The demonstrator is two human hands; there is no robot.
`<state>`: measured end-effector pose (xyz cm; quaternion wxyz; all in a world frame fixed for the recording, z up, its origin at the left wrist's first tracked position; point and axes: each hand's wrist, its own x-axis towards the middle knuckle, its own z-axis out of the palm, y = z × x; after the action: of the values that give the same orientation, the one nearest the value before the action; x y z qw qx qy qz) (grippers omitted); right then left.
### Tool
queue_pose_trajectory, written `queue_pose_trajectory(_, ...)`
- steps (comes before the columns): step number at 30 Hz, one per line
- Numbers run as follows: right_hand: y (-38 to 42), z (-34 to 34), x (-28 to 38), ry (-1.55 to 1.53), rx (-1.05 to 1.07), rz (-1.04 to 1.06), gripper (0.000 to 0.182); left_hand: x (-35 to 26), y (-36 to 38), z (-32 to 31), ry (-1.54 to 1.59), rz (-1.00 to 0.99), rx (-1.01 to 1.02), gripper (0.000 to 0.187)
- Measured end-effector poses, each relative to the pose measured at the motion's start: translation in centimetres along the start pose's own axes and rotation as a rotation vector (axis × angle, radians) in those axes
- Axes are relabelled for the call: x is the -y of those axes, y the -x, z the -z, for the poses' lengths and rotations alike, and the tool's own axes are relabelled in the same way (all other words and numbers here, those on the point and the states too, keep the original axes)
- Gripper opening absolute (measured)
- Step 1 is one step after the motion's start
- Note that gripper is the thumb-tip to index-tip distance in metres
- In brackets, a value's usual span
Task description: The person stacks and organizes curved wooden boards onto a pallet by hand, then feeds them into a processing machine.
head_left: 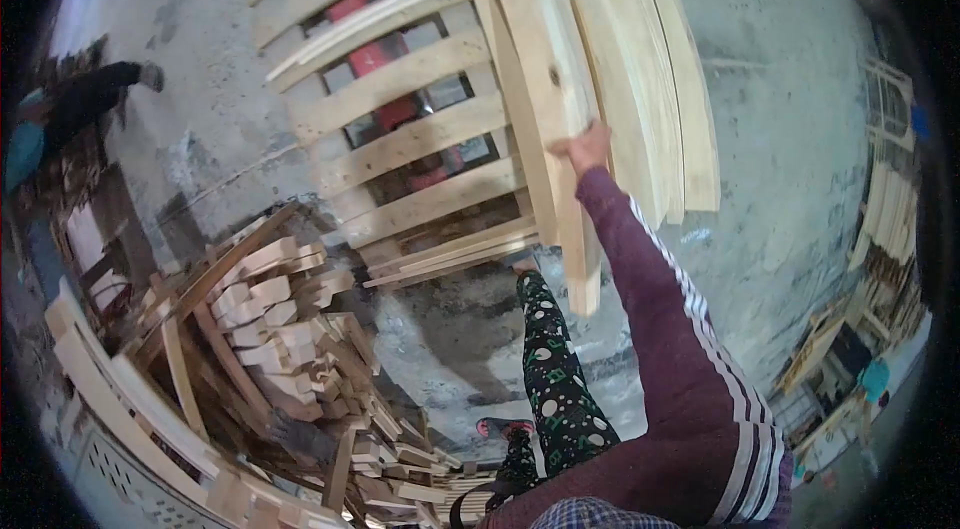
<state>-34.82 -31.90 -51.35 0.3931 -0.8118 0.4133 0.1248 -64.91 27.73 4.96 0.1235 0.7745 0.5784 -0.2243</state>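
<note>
My right hand, in a maroon sleeve with white stripes, grips a thick pale wooden board. Its thumb lies across the top face and its fingers wrap the right edge. The board has a dark knot and lies lengthwise on a slatted wooden pallet. Beside it to the right are more long boards, laid close together. A narrower piece of wood juts toward me beneath my wrist. My left hand is out of view.
A heap of short wood offcuts lies at lower left, behind a curved-looking rail. My patterned trouser leg reaches toward the pallet. One person is at far left, another at lower right. Stacked timber stands at right.
</note>
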Motion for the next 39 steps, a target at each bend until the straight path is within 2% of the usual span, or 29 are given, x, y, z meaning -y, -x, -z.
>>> queue_pose_trajectory(4,8.8,6.1,0.1,-0.159,0.064,0.089,0.091,-4.0,2.7,-1.4,-0.004,-0.153,-0.2,0.049)
queue_pose_trajectory(5,11.2,7.7,0.2,-0.193,0.079,0.128,0.09,-4.8,3.2,-1.9,-0.111,-0.281,-0.313,0.049)
queue_pose_trajectory(7,16.0,10.8,3.0,-0.318,0.169,0.164,0.09,-7.9,4.7,-3.7,-0.519,-0.669,-0.7,0.048)
queue_pose_trajectory(8,18.7,12.9,6.3,-0.401,0.26,0.167,0.089,-3.5,1.9,-6.9,-0.4,-0.686,-0.908,0.05)
queue_pose_trajectory(9,20.9,13.7,7.9,-0.404,0.29,0.209,0.089,-2.7,0.8,-10.7,0.186,-0.61,-0.587,0.056)
queue_pose_trajectory(11,24.7,14.9,11.1,-0.6,0.474,0.26,0.088,-16.5,8.5,-12.4,0.535,-0.749,0.019,0.054)
queue_pose_trajectory(12,26.9,15.6,13.7,-0.594,0.528,0.303,0.088,-18.4,9.4,-15.4,0.388,-0.854,0.019,0.052)
queue_pose_trajectory(13,29.6,16.3,16.3,-0.682,0.657,0.333,0.086,-21.0,10.7,-16.6,0.481,-0.942,0.15,0.058)
queue_pose_trajectory(15,34.4,17.2,20.2,-0.775,0.954,0.401,0.089,-24.0,14.0,-18.5,0.861,-0.926,0.351,0.056)
queue_pose_trajectory(17,41.1,17.7,22.7,-0.794,1.093,0.425,0.093,-24.6,17.7,-15.5,1.196,-0.847,0.437,0.052)
queue_pose_trajectory(18,44.2,18.1,23.2,-0.836,1.16,0.407,0.097,-22.5,18.3,-13.1,1.247,-0.813,0.368,0.052)
queue_pose_trajectory(19,46.4,18.6,23.3,-0.743,1.263,0.451,0.103,-20.2,18.9,-10.9,1.186,-0.851,0.233,0.05)
queue_pose_trajectory(20,47.4,19.2,23.3,-0.506,1.189,0.779,0.104,-17.6,19.5,-9.0,1.11,-0.881,0.116,0.049)
queue_pose_trajectory(21,47.8,19.8,23.5,-0.275,1.088,1.103,0.107,-14.5,19.7,-7.5,1.038,-0.926,-0.082,0.046)
queue_pose_trajectory(22,49.1,21.1,24.8,-0.228,0.805,1.426,0.11,-11.0,19.7,-6.0,1.068,-0.879,-0.13,0.046)
queue_pose_trajectory(24,54.6,24.9,28.8,-0.099,0.355,1.971,0.112,-3.2,19.5,-3.5,1.117,-0.978,-0.205,0.049)
queue_pose_trajectory(25,57.8,25.8,30.3,-0.01,0.228,2.216,0.111,0.8,19.6,-2.2,1.148,-0.948,-0.237,0.049)
queue_pose_trajectory(26,60.9,25.8,30.0,-0.003,0.233,2.236,0.111,5.0,19.7,-0.7,1.002,-0.949,-0.266,0.05)
queue_pose_trajectory(27,64.3,25.7,29.3,0.261,0.13,2.394,0.105,9.2,19.5,0.2,0.855,-0.945,-0.294,0.05)
queue_pose_trajectory(28,67.6,25.1,28.5,0.539,0.013,2.528,0.101,13.4,19.3,0.4,0.874,-0.937,-0.302,0.05)
queue_pose_trajectory(29,71.0,23.9,27.5,0.555,0.002,2.528,0.101,17.4,18.7,0.9,0.744,-0.894,-0.219,0.05)
queue_pose_trajectory(30,74.4,22.2,26.4,0.582,-0.031,2.661,0.1,21.1,18.0,1.3,0.612,-0.851,-0.138,0.05)
queue_pose_trajectory(31,77.6,20.5,25.0,0.617,-0.071,2.778,0.099,24.3,17.5,2.1,0.614,-0.872,-0.125,0.05)
queue_pose_trajectory(32,80.6,18.8,23.5,0.567,0.284,2.745,0.1,27.2,17.2,3.0,0.455,-0.869,-0.105,0.048)
queue_pose_trajectory(33,83.2,18.8,21.9,0.619,0.703,2.584,0.103,29.9,16.5,3.9,0.289,-0.873,-0.089,0.047)
queue_pose_trajectory(34,83.9,16.8,19.3,0.531,0.678,2.61,0.102,32.6,15.5,4.5,0.283,-0.905,-0.08,0.047)
queue_pose_trajectory(36,87.8,14.7,16.8,0.386,0.852,2.489,0.091,37.5,13.1,5.5,0.154,-0.933,-0.044,0.046)
queue_pose_trajectory(38,91.1,11.8,15.3,0.339,0.864,2.412,0.087,41.4,11.9,8.6,0.348,-0.761,0.127,0.035)
queue_pose_trajectory(39,92.4,10.1,14.9,0.299,0.87,2.404,0.078,44.0,11.2,9.7,0.425,-0.717,-0.016,0.035)
